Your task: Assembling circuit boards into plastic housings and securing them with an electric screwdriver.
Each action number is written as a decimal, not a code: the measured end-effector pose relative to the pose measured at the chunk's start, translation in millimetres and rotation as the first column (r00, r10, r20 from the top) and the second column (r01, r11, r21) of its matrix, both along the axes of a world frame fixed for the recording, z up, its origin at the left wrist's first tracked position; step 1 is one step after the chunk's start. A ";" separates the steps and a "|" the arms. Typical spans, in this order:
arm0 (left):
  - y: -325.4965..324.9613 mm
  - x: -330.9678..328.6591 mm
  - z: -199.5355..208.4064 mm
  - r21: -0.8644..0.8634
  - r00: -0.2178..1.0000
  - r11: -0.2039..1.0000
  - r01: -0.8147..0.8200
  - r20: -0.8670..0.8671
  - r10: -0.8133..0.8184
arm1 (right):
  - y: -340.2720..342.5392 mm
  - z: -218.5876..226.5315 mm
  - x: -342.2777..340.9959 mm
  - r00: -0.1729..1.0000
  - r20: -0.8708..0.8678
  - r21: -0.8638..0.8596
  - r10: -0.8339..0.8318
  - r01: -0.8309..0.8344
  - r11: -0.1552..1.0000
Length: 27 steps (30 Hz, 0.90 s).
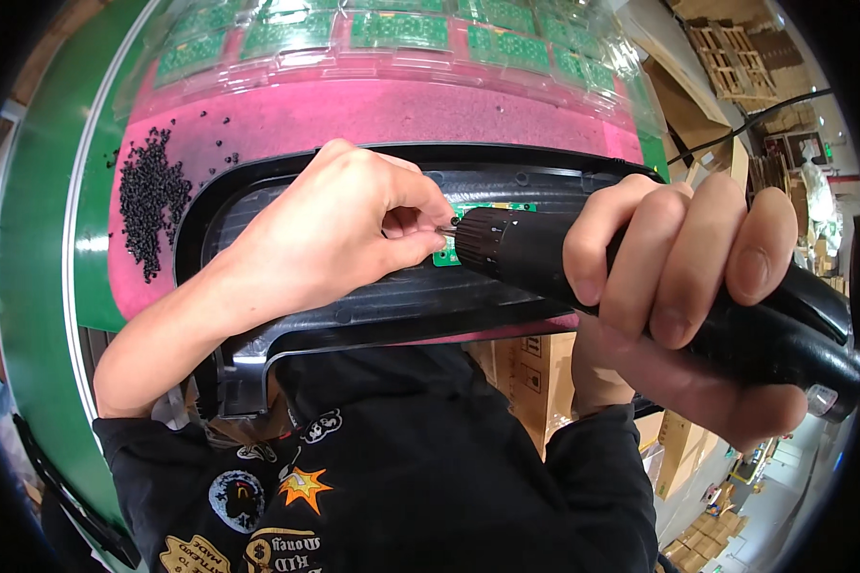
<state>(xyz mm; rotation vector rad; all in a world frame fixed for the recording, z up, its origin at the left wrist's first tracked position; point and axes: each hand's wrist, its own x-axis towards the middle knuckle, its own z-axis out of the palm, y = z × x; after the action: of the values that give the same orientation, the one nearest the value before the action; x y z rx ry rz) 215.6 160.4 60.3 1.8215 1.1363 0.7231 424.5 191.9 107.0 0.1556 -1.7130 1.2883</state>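
My right hand (678,258) is wrapped round a black electric screwdriver (511,246), which lies nearly level with its ribbed collar toward the left. At the collar's front, the thumb and fingers of my left hand (354,215) pinch together at the thin metal bit. A small dark screw seems to be at the fingertips, but it is too small to tell surely. Behind the tool's nose a green circuit board (444,258) shows in part, lying inside a black plastic housing (354,310). The screwdriver and my fingers hide the rest of the board.
A heap of small black screws (151,205) lies on the pink mat (354,115) to the left. Clear plastic trays (315,67) holding several green boards stand at the far side. Cardboard boxes (535,382) are below the table edge, and a black cable (755,119) hangs at the right.
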 end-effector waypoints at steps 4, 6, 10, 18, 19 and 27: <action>1.0 1.2 -1.7 0.015 1.000 1.000 -0.006 -0.002 0.006 | 0.2 0.3 1.3 0.999 0.011 -0.056 -0.035 0.036 0.998; -1.1 -0.1 -1.5 0.036 1.000 0.999 -0.022 -0.011 0.023 | 1.6 -1.8 0.5 0.999 0.016 -0.094 -0.047 0.048 0.994; -0.1 -0.1 -1.3 0.048 1.000 0.999 -0.008 -0.007 0.008 | 2.3 -4.5 -0.7 0.996 0.021 -0.170 -0.083 0.085 0.982; 2.9 -6.0 -13.8 0.341 0.986 0.935 0.100 -0.163 -0.046 | 6.9 -13.5 -7.9 0.989 0.030 -0.314 -0.144 0.146 0.938; 2.5 -7.0 -13.5 0.341 0.985 0.935 0.098 -0.166 -0.043 | 7.7 -14.4 -9.7 0.988 0.030 -0.331 -0.149 0.150 0.931; 2.5 -9.0 -13.1 0.355 0.981 0.929 0.103 -0.193 -0.035 | 13.4 -20.7 -20.2 0.984 0.038 -0.391 -0.174 0.175 0.904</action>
<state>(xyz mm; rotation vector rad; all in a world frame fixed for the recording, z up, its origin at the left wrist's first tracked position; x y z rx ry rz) 206.6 162.9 47.2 2.2695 1.1013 0.7762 404.3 205.3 86.3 -0.2312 -1.3988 1.4651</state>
